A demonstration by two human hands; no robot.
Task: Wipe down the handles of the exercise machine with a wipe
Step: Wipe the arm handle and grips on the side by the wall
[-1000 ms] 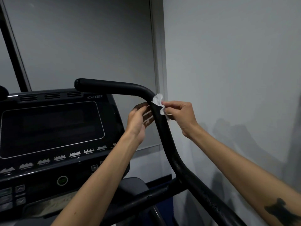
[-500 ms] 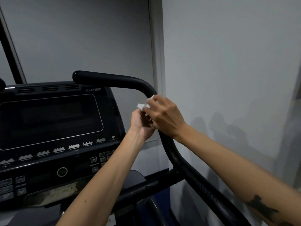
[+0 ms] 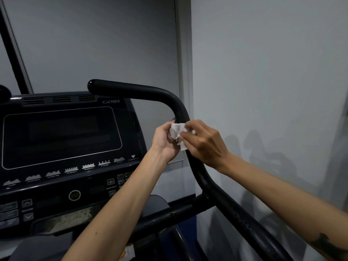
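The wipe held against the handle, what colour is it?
White, crumpled wipe, seen in the head view against the black handle.

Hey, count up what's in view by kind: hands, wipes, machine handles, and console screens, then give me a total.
Hands: 2, left hand and right hand
Wipes: 1, white wipe
Handles: 2, right handle and the tip of another
Console screens: 1, dark screen
Total: 6
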